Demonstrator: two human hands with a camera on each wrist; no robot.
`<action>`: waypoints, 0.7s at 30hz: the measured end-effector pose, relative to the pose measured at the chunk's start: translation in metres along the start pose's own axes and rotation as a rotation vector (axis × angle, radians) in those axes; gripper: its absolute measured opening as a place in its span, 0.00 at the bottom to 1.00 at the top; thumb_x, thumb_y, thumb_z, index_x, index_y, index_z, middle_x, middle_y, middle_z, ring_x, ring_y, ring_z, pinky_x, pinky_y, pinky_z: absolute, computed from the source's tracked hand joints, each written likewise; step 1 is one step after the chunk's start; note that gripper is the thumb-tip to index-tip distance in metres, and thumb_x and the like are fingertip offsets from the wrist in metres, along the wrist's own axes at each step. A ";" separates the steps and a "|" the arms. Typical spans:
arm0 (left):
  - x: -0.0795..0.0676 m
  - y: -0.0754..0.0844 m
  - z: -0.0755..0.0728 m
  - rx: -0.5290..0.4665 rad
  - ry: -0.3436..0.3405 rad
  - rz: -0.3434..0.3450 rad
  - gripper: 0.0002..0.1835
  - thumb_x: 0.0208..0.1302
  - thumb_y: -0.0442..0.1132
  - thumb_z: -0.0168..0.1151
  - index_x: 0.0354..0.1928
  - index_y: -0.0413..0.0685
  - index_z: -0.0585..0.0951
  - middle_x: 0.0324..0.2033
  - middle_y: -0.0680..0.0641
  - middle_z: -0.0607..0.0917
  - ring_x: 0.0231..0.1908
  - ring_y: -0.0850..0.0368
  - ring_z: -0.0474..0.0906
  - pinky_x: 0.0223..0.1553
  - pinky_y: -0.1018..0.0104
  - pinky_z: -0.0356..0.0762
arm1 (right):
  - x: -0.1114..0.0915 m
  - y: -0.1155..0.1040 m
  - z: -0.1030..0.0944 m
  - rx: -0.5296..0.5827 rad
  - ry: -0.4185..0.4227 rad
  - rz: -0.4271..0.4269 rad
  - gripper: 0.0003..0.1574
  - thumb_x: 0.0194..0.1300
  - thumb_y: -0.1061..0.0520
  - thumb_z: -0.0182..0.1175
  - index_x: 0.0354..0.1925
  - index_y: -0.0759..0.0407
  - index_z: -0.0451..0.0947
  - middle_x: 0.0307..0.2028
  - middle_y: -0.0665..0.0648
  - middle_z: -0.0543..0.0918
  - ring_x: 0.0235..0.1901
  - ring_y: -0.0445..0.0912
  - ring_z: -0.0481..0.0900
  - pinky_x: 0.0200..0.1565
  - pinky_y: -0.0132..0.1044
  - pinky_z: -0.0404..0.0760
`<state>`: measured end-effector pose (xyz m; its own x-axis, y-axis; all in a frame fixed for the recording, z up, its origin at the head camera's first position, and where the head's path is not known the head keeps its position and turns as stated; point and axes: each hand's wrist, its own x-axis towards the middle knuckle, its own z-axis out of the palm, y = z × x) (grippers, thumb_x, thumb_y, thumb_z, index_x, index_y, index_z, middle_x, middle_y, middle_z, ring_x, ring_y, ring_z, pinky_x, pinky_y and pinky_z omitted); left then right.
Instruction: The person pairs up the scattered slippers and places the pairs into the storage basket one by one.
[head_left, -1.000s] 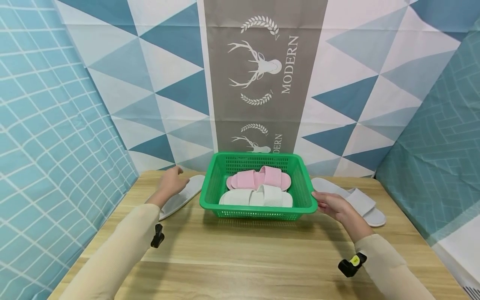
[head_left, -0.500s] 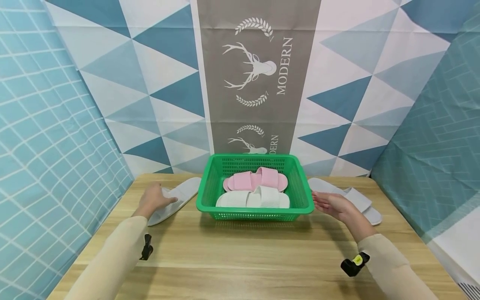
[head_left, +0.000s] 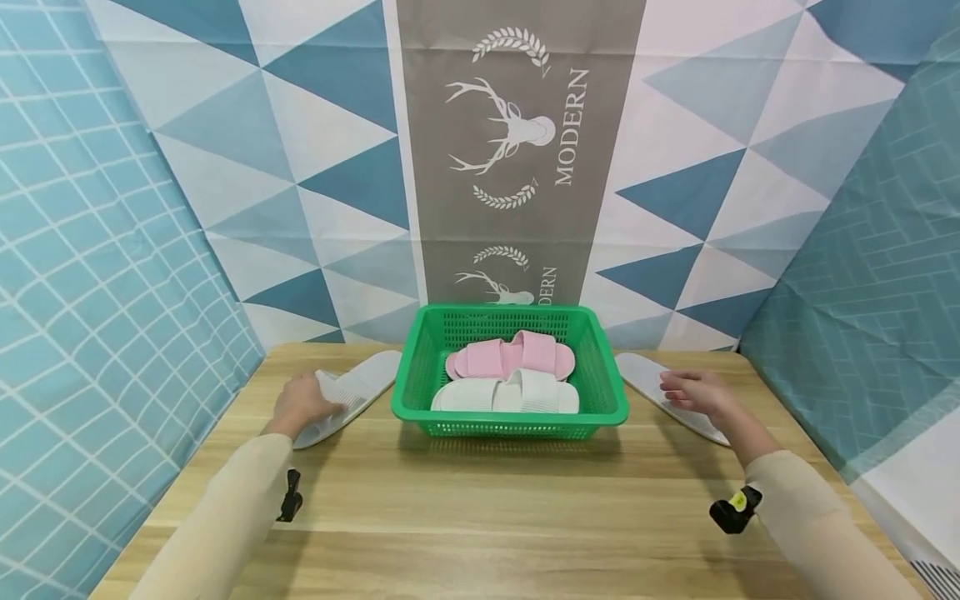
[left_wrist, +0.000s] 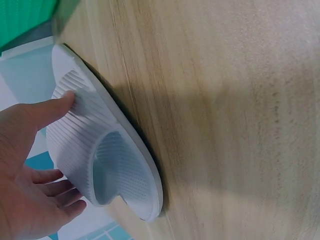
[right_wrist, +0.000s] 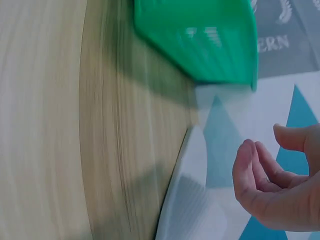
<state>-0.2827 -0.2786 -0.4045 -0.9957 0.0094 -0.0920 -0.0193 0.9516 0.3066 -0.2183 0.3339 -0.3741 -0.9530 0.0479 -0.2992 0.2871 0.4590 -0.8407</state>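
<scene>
A light grey slipper (head_left: pixel 371 377) lies on the left of the table. My left hand (head_left: pixel 300 404) is at its strap; in the left wrist view the thumb (left_wrist: pixel 52 110) reaches over the ribbed strap (left_wrist: pixel 80 130), and the relaxed fingers (left_wrist: pixel 60 192) are along its far side. On the right, a matching slipper (head_left: pixel 637 372) lies aslant, its strap hidden behind my right hand (head_left: pixel 697 393). That hand hovers over it with loosely bent fingers (right_wrist: pixel 245 170), holding nothing. Between the hands stands a green plastic basket (head_left: pixel 510 422) with pink slippers (head_left: pixel 483 360) and white slippers (head_left: pixel 468 397) inside.
The wooden table (head_left: pixel 480 508) stretches forward of the basket. A patterned cloth (head_left: pixel 337 167) hangs behind it, with a blue checked cloth (head_left: pixel 90 250) on the left and a teal cloth (head_left: pixel 862 292) on the right.
My left hand has come down and left onto the left slipper's strap. My right hand has left the basket's right rim and moved right, over the other slipper. The basket has stayed put.
</scene>
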 end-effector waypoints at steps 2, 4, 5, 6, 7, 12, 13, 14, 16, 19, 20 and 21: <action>0.000 0.000 -0.001 0.004 -0.001 0.002 0.44 0.52 0.51 0.70 0.56 0.19 0.65 0.49 0.23 0.72 0.45 0.32 0.72 0.44 0.44 0.76 | 0.002 0.004 -0.006 -0.091 0.033 -0.025 0.39 0.74 0.49 0.47 0.65 0.82 0.56 0.59 0.77 0.72 0.41 0.39 0.82 0.46 0.33 0.85; 0.001 0.000 -0.003 0.011 -0.003 0.007 0.42 0.51 0.51 0.70 0.54 0.20 0.66 0.48 0.23 0.73 0.44 0.33 0.73 0.42 0.46 0.76 | 0.004 0.008 -0.011 -0.155 0.070 -0.046 0.37 0.74 0.50 0.47 0.63 0.82 0.59 0.57 0.79 0.73 0.42 0.46 0.83 0.45 0.37 0.86; 0.000 0.001 -0.003 0.014 -0.005 0.010 0.42 0.52 0.52 0.70 0.54 0.20 0.67 0.48 0.23 0.73 0.44 0.33 0.73 0.42 0.45 0.76 | 0.005 0.010 -0.013 -0.184 0.088 -0.056 0.36 0.73 0.50 0.48 0.62 0.81 0.61 0.55 0.79 0.74 0.41 0.48 0.83 0.44 0.39 0.86; 0.000 0.001 -0.004 0.019 -0.007 0.014 0.42 0.52 0.52 0.70 0.53 0.20 0.67 0.48 0.23 0.73 0.44 0.32 0.73 0.43 0.45 0.76 | 0.005 0.012 -0.015 -0.213 0.109 -0.071 0.35 0.73 0.51 0.48 0.61 0.82 0.63 0.53 0.79 0.75 0.40 0.50 0.84 0.43 0.40 0.86; 0.001 0.001 -0.005 0.019 -0.009 0.020 0.42 0.52 0.52 0.70 0.53 0.20 0.67 0.48 0.23 0.73 0.45 0.32 0.73 0.43 0.45 0.76 | 0.006 0.015 -0.017 -0.253 0.133 -0.089 0.34 0.73 0.51 0.49 0.59 0.81 0.65 0.51 0.80 0.75 0.40 0.53 0.83 0.42 0.42 0.86; 0.002 0.002 -0.008 0.014 -0.019 0.037 0.43 0.52 0.51 0.70 0.55 0.19 0.66 0.50 0.21 0.72 0.47 0.30 0.72 0.47 0.42 0.75 | 0.013 0.027 -0.025 -0.492 0.275 -0.155 0.29 0.68 0.50 0.55 0.52 0.77 0.73 0.45 0.77 0.79 0.38 0.61 0.80 0.32 0.40 0.79; 0.003 0.002 -0.008 0.009 -0.022 0.035 0.43 0.52 0.51 0.70 0.55 0.19 0.65 0.50 0.22 0.72 0.47 0.30 0.72 0.47 0.42 0.75 | 0.015 0.030 -0.026 -0.534 0.296 -0.174 0.28 0.68 0.50 0.56 0.51 0.76 0.74 0.45 0.77 0.79 0.39 0.63 0.79 0.31 0.40 0.79; 0.003 0.003 -0.009 0.008 -0.025 0.032 0.44 0.52 0.50 0.70 0.56 0.18 0.65 0.50 0.21 0.72 0.47 0.31 0.72 0.47 0.42 0.75 | 0.017 0.033 -0.027 -0.569 0.315 -0.188 0.27 0.67 0.51 0.57 0.50 0.75 0.75 0.44 0.77 0.80 0.39 0.63 0.79 0.31 0.41 0.78; 0.004 0.003 -0.008 0.004 -0.030 0.025 0.44 0.52 0.51 0.70 0.57 0.18 0.64 0.51 0.21 0.71 0.47 0.31 0.72 0.48 0.42 0.75 | 0.020 0.037 -0.028 -0.616 0.342 -0.212 0.27 0.65 0.51 0.59 0.49 0.75 0.76 0.43 0.76 0.80 0.39 0.63 0.79 0.32 0.45 0.79; 0.006 0.001 -0.006 -0.006 -0.044 0.009 0.46 0.53 0.51 0.70 0.58 0.18 0.62 0.52 0.21 0.70 0.49 0.31 0.71 0.50 0.42 0.75 | 0.024 0.042 -0.028 -0.663 0.362 -0.213 0.31 0.61 0.51 0.63 0.52 0.76 0.73 0.47 0.78 0.78 0.43 0.67 0.77 0.39 0.53 0.79; 0.007 0.000 -0.005 -0.008 -0.048 0.004 0.47 0.53 0.52 0.70 0.59 0.18 0.61 0.52 0.21 0.70 0.49 0.31 0.71 0.50 0.43 0.75 | 0.024 0.043 -0.028 -0.671 0.360 -0.201 0.35 0.60 0.50 0.64 0.54 0.77 0.71 0.49 0.79 0.76 0.46 0.69 0.76 0.41 0.56 0.78; 0.008 -0.001 -0.004 -0.012 -0.053 -0.002 0.48 0.53 0.52 0.70 0.59 0.18 0.60 0.53 0.21 0.69 0.49 0.31 0.71 0.50 0.43 0.75 | 0.025 0.044 -0.028 -0.679 0.356 -0.190 0.38 0.59 0.50 0.65 0.56 0.78 0.69 0.51 0.80 0.74 0.48 0.70 0.74 0.44 0.58 0.77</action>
<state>-0.2907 -0.2804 -0.4019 -0.9895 0.0241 -0.1426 -0.0228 0.9478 0.3180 -0.2324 0.3803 -0.4061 -0.9865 0.1424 0.0806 0.1032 0.9236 -0.3691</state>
